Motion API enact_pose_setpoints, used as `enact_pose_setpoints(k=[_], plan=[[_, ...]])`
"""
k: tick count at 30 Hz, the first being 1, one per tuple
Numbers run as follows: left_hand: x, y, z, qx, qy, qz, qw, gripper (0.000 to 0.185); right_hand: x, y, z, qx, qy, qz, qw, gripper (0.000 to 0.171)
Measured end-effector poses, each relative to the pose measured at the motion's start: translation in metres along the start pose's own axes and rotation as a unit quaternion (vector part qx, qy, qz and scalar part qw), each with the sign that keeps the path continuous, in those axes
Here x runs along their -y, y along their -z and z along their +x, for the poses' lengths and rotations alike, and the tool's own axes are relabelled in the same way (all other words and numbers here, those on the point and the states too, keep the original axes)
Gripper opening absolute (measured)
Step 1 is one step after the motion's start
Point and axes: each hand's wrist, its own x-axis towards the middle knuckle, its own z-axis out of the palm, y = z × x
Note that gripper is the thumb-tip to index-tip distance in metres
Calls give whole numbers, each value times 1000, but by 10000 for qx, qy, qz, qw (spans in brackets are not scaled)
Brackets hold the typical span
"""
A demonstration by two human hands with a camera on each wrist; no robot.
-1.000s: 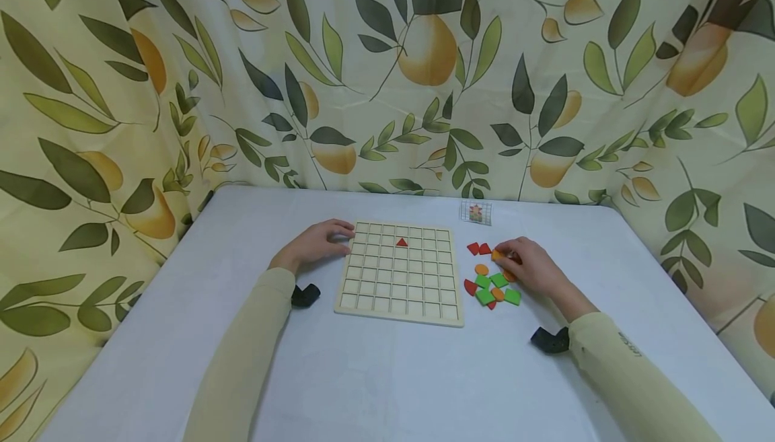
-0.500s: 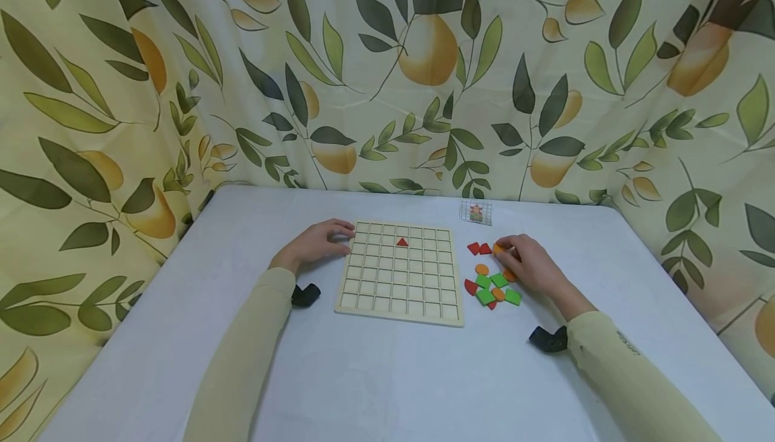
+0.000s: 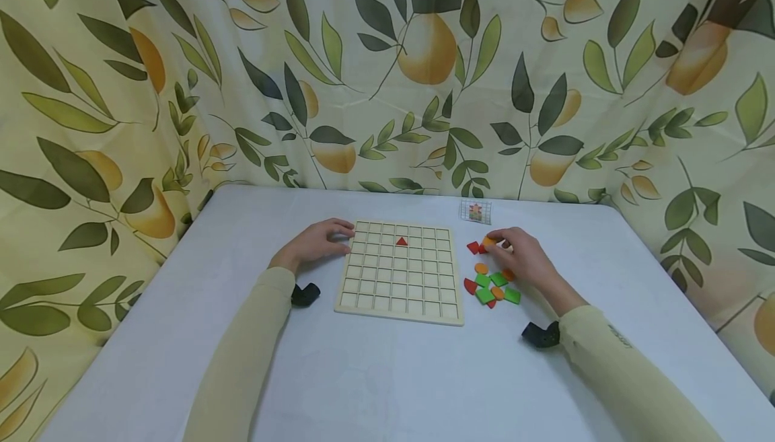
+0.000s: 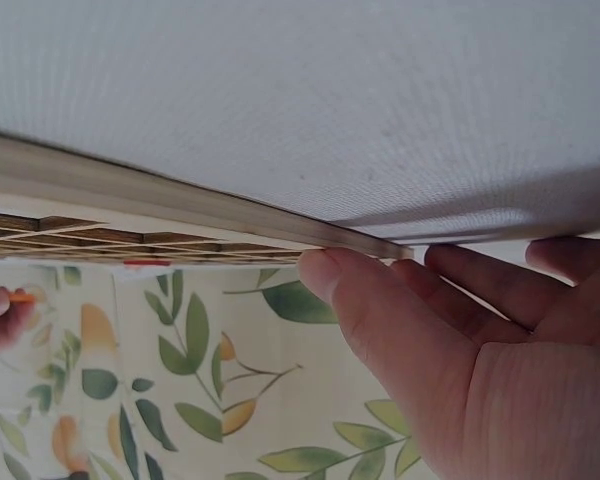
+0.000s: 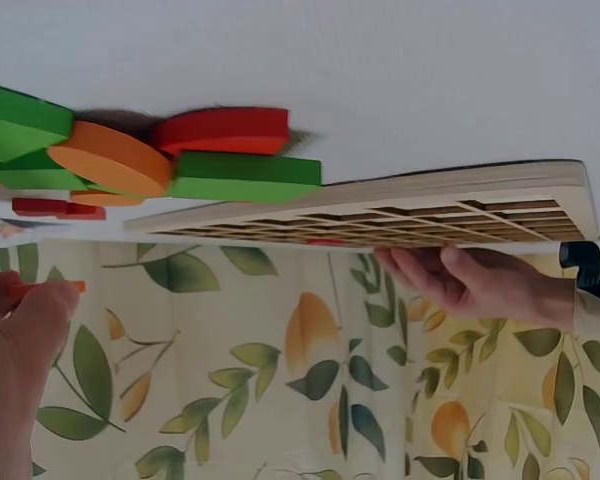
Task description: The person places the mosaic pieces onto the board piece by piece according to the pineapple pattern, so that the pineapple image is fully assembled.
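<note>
Pinching the orange piece (image 3: 489,241) in its fingers above the loose pile (image 3: 492,286), the right hand (image 3: 521,259) should keep it level, while the left hand (image 3: 315,243), fingers relaxed, steadies the grid board (image 3: 399,274).

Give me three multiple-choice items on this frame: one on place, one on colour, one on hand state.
1. Where is the loose pile of pieces relative to the grid board?
A. on the person's right of it
B. on the person's left of it
C. stacked on it

2. What colour is the one piece seated in the board?
A. green
B. red
C. blue

3. What is the right hand doing?
A. lying flat and idle
B. pinching an orange piece
C. gripping the board

Answers: 1 A, the pile lies off the board's right edge. 2 B, a red triangle sits near the far row. 3 B, the fingertips close round the orange piece, above the table.
</note>
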Motion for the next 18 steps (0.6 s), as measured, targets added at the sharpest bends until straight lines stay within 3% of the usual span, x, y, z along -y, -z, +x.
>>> enact_pose_setpoints(k=[6, 18], plan=[[0, 0, 0, -14, 13, 11, 10000, 40, 9, -3, 4, 70, 48, 63, 9999, 37], [0, -1, -1, -35, 49, -12, 10000, 39, 35, -18, 13, -60, 735, 10, 9973, 32]])
